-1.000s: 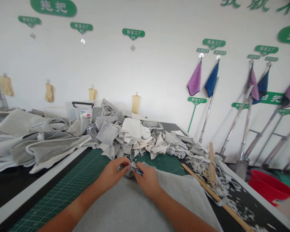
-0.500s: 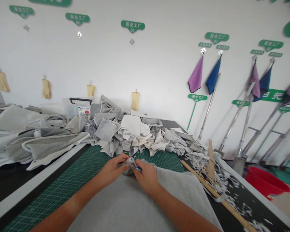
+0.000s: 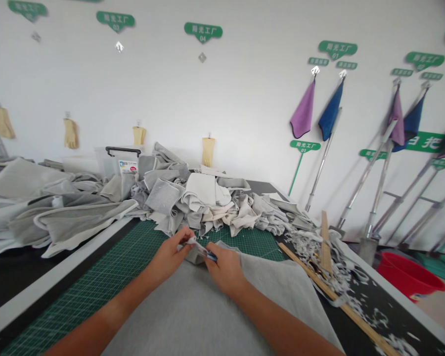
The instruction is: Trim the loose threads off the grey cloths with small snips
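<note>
A large sheet of grey cloth (image 3: 196,311) lies over the green cutting mat (image 3: 107,277) in front of me. My left hand (image 3: 172,254) is closed at the cloth's far edge, pinching a pale strip of it between thumb and fingers. Just to the right, my right hand (image 3: 225,269) is wrapped round a small blue-handled tool (image 3: 211,256). The tool points left toward the pinched edge; its kind is mostly hidden by the fingers. Beyond both hands rises a heap of folded grey and white cloth pieces (image 3: 203,193).
More grey cloths (image 3: 85,222) are piled at left, before a clear plastic box (image 3: 113,163). At right, wooden strips (image 3: 341,304) lie beside shredded scraps (image 3: 333,267) and what look like scissors. A red bucket (image 3: 408,277) and long-handled tools (image 3: 363,178) stand past the table edge.
My left hand has moved slightly left and up, away from the right hand, drawing the pale strip out between them. My right hand stays nearly in place with the tool.
</note>
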### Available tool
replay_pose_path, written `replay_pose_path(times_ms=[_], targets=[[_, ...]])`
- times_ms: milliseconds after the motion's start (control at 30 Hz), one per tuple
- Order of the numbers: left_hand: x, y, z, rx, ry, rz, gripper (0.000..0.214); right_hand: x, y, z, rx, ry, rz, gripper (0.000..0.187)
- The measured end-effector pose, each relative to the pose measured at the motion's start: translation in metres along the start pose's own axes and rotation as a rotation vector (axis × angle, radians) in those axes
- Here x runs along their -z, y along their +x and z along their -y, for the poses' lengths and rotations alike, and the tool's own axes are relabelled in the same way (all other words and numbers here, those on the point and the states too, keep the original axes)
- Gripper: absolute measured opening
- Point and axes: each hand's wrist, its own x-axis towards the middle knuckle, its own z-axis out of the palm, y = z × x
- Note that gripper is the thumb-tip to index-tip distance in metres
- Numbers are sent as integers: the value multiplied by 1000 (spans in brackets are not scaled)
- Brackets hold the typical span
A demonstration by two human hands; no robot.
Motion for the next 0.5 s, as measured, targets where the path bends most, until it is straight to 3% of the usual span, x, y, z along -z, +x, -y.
replay_pose_path(times_ms=[133,333,500], targets=[[5,4,-3,38,-88,41,16,-1,1,0,-41,-47,-37,13],[15,2,-22,186,-277,250,33,-3,1,-1,-61,-57,-84,17],[15,0,-26,236,-348,220,35,-4,1,-1,-61,-38,-84,17]])
